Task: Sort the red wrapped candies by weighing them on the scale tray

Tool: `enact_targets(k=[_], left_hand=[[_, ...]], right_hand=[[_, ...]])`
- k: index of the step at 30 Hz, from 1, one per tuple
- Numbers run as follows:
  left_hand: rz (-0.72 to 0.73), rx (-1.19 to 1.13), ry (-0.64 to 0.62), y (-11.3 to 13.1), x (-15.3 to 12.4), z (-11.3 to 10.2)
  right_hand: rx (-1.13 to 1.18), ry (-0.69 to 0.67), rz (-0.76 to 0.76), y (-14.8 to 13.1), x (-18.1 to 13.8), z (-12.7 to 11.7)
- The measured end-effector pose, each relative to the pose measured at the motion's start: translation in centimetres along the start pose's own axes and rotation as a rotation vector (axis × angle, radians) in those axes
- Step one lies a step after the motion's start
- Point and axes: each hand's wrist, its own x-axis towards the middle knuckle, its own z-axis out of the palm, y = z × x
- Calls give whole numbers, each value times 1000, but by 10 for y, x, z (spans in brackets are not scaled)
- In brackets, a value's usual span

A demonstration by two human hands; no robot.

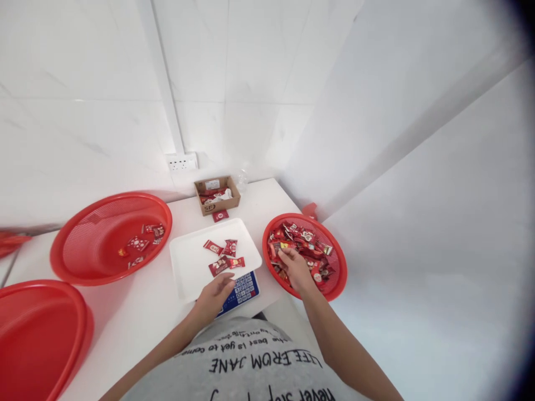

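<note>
My right hand [296, 268] reaches into a red plastic basket [343, 273] full of small, mostly red snack packets [303, 234]. Its fingertips are closed on a red packet with a yellow patch [285, 245]; the grip is partly hidden. My left hand [216, 293] is by the front edge of a white tray [188, 262], its fingers loosely apart and nothing visible in them. Several red packets [219, 265] lie on the tray. That tray sits on a scale with a blue keypad [242, 291], partly covered by my left hand.
A large red basket [104, 206] with several packets stands left of the tray, and another red basket [37, 334] nearer me. Behind the tray is an open cardboard box [218, 207] of packets, with one red packet [220, 215] before it. Walls border the table.
</note>
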Motion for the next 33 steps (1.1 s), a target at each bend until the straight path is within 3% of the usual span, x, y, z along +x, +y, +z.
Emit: enact_targets(k=[3, 7, 11, 14, 19, 24, 29, 33], left_hand=[[21, -186, -80, 20, 6, 6], [30, -253, -111, 22, 9, 9], [-16, -196, -129, 8, 3, 7], [29, -141, -184, 0, 0, 4], [-57, -93, -155, -16, 1, 7], [-113, -38, 52, -32, 2, 2], [10, 310, 237, -37, 1, -11], [180, 499, 307, -39, 15, -12]], right_hand=[[75, -195, 32, -17, -24, 32], [83, -507, 86, -23, -53, 54], [-52, -613, 200, -9, -72, 61], [-103, -680, 235, 3, -80, 62], [-95, -696, 229, 10, -74, 68], [-86, -581, 196, -1, -50, 79], [-164, -618, 165, -5, -32, 83], [-238, -515, 78, 5, -27, 83]])
